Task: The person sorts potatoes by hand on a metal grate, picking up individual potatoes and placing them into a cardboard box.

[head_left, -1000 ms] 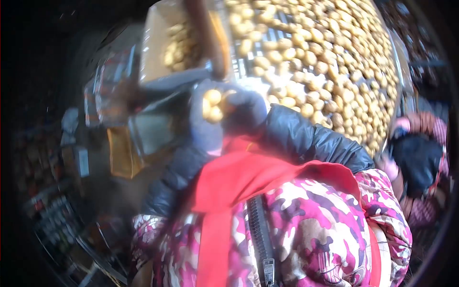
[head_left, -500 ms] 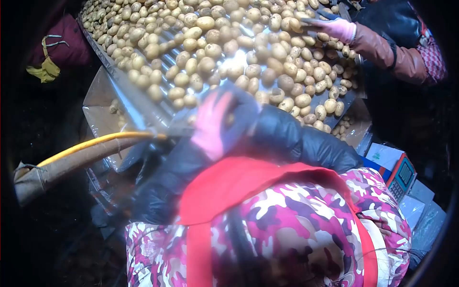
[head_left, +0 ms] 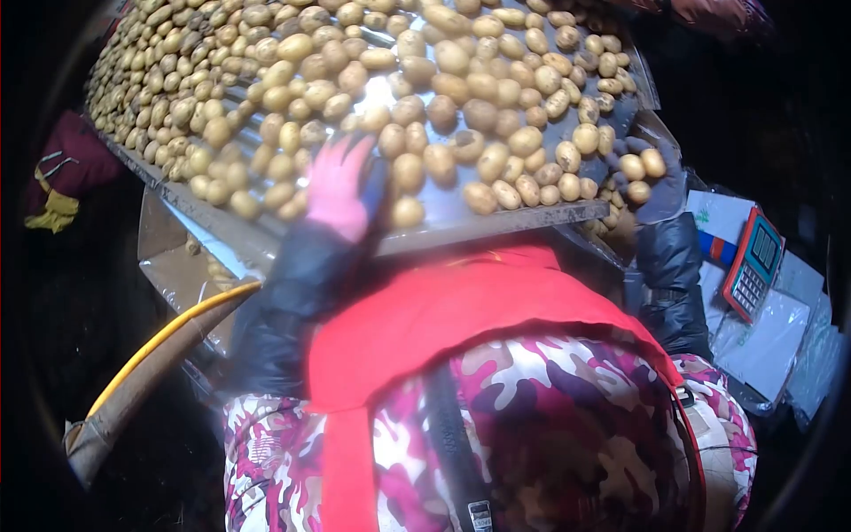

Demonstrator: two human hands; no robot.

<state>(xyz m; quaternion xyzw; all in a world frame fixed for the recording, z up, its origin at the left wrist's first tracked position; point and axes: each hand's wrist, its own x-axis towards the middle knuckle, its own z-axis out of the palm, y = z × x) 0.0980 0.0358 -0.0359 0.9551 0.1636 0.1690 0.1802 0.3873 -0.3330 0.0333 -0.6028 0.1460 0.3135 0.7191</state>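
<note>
In a pink and dark glove, my left hand [head_left: 339, 193] lies at the near edge of the sorting table, fingers stretched out among the potatoes [head_left: 439, 165] and plainly apart. Nothing shows in its grip, though it is slightly blurred. Off the table's right corner, my right hand [head_left: 667, 188], in a dark glove, is curled around a few potatoes [head_left: 633, 167]. It is over the cardboard box [head_left: 658, 133] at that corner, where more potatoes lie. Pale, dirt-spotted potatoes cover most of the slatted metal tabletop [head_left: 434, 213].
A second box [head_left: 168, 244] with potatoes stands below the table's left edge. Near it a yellow hose [head_left: 142, 341] runs along a wrapped pole. A calculator-like device [head_left: 753, 266] rests on plastic-wrapped packs [head_left: 762, 346] at right. Another person's sleeve [head_left: 718, 16] shows at top right.
My hands, together before my chest earlier, are now apart: the left on the table's near edge, the right at the right-hand box with potatoes. The view has shifted; the other person's glove has left it.
</note>
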